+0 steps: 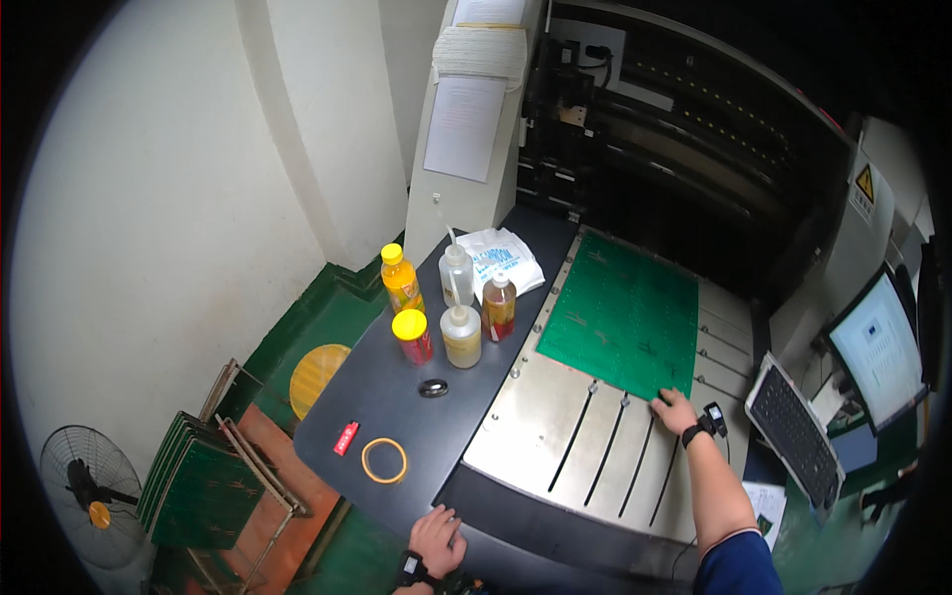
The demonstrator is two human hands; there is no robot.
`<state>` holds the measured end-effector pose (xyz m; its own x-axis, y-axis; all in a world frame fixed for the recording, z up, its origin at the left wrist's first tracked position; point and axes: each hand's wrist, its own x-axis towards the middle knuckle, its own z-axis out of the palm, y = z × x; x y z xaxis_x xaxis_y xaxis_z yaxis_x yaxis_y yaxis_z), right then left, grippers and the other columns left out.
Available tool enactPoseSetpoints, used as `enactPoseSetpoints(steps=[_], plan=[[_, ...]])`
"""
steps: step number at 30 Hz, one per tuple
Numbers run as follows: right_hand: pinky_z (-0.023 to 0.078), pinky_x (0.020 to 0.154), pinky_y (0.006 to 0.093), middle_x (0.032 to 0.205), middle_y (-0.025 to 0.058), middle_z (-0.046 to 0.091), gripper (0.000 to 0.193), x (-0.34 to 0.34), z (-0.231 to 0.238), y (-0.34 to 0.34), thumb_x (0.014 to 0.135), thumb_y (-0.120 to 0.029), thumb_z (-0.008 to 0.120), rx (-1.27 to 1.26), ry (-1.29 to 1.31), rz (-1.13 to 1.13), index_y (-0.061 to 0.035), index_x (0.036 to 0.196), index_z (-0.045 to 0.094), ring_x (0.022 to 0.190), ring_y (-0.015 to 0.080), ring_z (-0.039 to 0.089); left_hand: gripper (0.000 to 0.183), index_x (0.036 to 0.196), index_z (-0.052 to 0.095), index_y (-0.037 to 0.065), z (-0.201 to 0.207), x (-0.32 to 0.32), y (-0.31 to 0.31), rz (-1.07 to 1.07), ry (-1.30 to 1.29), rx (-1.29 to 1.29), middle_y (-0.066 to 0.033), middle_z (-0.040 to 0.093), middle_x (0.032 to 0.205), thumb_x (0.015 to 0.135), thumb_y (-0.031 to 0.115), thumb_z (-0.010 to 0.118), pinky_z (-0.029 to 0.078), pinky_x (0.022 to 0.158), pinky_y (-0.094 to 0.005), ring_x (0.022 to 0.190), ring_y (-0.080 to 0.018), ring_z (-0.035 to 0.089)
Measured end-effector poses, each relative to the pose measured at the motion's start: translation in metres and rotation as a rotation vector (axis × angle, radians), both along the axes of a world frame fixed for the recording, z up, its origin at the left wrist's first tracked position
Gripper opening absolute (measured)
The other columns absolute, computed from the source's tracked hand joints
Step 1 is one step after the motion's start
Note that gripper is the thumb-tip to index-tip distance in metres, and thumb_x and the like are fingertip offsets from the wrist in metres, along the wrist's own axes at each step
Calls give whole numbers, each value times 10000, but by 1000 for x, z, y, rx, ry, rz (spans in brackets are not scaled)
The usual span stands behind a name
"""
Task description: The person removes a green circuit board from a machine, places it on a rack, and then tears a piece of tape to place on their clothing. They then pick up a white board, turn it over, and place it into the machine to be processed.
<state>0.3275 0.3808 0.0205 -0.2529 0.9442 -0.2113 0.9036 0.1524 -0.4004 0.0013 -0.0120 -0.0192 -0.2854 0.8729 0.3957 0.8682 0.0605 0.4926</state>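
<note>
A thin green board (625, 315) lies flat on the slotted metal bed (535, 421) of a large machine. My right hand (676, 411) is at the board's near right corner. Its thumb and fingers are a little apart and touch the edge without wrapping round it. At the near edge of the dark side table (426, 421), my left hand (436, 541) rests with loosely bent fingers and nothing visible in it. Closest to it on that table are a yellow ring (405, 464) and a small red packet-like object (346, 437). Each wrist wears a black device.
Several bottles, including a yellow-capped one (401, 281), stand beside a white bag (504, 260). A black oval object (432, 388) lies nearby. Right of the bed are a keyboard (791, 431) and monitor (881, 342). A rack of green boards (213, 486) and a fan (89, 496) stand left.
</note>
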Motion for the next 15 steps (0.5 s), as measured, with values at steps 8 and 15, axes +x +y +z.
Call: enactPoseSetpoints(steps=[8, 15], plan=[[446, 872, 383, 990, 147, 616, 339, -13, 151, -114, 924, -304, 424, -595, 1779, -172, -28, 1082, 538, 947, 289, 582, 213, 878, 583, 68, -8, 1, 1, 6, 47, -46, -103, 587, 1001, 675, 134, 587, 364, 872, -434, 1054, -308, 505], [411, 663, 340, 753, 51, 575, 367, 22, 267, -228, 930, -363, 359, -581, 2363, 350, -91, 1005, 594, 706, 192, 517, 73, 773, 598, 34, 33, 39, 30, -58, -371, -124, -122, 606, 794, 746, 101, 598, 420, 774, -380, 838, -288, 558]])
